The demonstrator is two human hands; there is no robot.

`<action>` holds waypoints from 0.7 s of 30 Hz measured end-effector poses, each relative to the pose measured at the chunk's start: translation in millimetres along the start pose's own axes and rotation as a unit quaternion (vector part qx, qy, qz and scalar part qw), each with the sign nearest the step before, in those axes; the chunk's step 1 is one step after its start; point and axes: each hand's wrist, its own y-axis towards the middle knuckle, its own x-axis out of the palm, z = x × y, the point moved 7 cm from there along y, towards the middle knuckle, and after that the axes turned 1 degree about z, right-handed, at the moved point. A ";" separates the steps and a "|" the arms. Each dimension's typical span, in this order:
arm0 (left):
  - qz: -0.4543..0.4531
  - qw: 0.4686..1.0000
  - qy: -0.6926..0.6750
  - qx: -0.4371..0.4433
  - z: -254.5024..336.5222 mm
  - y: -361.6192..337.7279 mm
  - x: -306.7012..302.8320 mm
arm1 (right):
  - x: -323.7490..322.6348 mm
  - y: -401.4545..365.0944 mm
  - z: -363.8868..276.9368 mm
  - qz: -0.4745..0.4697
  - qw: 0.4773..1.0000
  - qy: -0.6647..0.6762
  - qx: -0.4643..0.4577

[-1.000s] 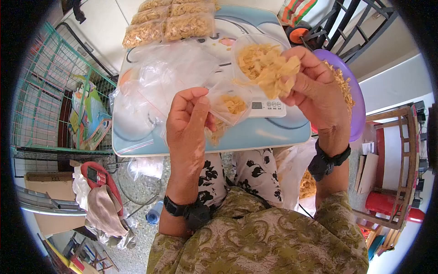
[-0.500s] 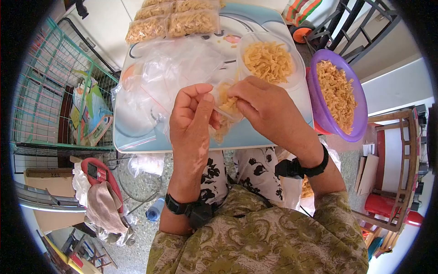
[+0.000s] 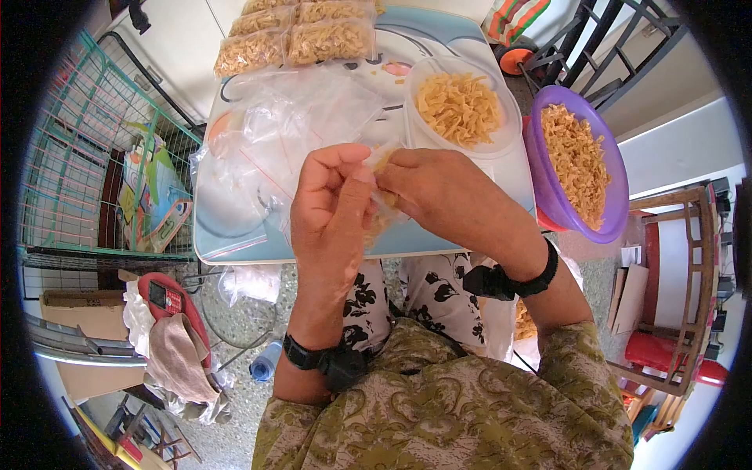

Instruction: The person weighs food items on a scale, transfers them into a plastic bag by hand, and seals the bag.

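My left hand [image 3: 333, 204] is closed on the edge of a clear plastic bag [image 3: 376, 227], which hangs over the near edge of the table and has some pale yellow strips in it. My right hand [image 3: 439, 188] is curled at the bag's mouth, its fingertips pressed on yellow dried strips [image 3: 384, 161]; its fingers partly hide them. Beyond my right hand stands a clear round tub [image 3: 509, 129] of yellow strips. To the left of the tub, empty clear zip bags [image 3: 290, 117] lie in a loose heap.
Filled bags [image 3: 329, 41] are lined up at the table's far side. Right of the table [image 3: 227, 235] a purple basin [image 3: 623, 176] holds more strips. A green wire cage [image 3: 70, 157] stands at the left. On the floor side are a red stool with a phone [image 3: 166, 298] and cloth.
My right hand has turned and drawn in toward my left hand, covering more of the bag's mouth and the strips there. My left hand stays nearly in place.
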 end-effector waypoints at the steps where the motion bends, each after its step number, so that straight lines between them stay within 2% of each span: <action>1: 0.000 1.000 0.000 0.000 1.1 0.6 -1.1 | -0.3 -0.6 -1.2 0.000 1.000 0.000 0.000; 3: 0.028 0.999 0.003 -0.016 1.6 2.0 -7.5 | -7.6 -4.1 0.1 0.051 0.994 0.083 0.040; 4: 0.029 0.999 0.003 -0.016 1.3 2.8 -9.5 | -8.3 -6.1 -0.7 0.050 0.994 0.083 0.039; 6: 0.036 0.999 -0.010 -0.009 0.7 3.9 -13.5 | -6.3 -13.9 11.4 0.034 0.977 0.167 0.126; 7: 0.035 0.999 -0.010 -0.010 0.3 4.0 -13.9 | -6.2 -16.8 12.2 0.034 0.977 0.167 0.126; 9: 0.032 0.999 -0.012 -0.004 0.6 4.1 -13.3 | -0.8 -19.7 0.8 -0.015 0.992 0.117 0.038; 13: 0.040 0.999 -0.021 -0.010 7.1 0.8 -6.6 | -1.8 -22.7 -13.7 -0.009 0.991 0.134 -0.026; 15: 0.017 1.000 -0.012 0.014 9.8 -0.1 -3.1 | 0.8 -20.5 -20.0 -0.008 0.996 0.055 -0.070; 16: 0.016 1.000 -0.011 0.014 9.2 -0.9 -3.6 | 1.2 -19.3 -21.3 -0.007 0.996 0.055 -0.070; 18: -0.061 0.998 -0.033 0.012 7.7 -4.0 5.5 | 15.5 -18.1 -17.7 -0.097 0.995 0.019 -0.017; 21: -0.076 0.997 -0.008 0.008 7.5 -6.7 10.2 | 28.5 -16.3 -10.7 -0.134 0.990 -0.038 0.034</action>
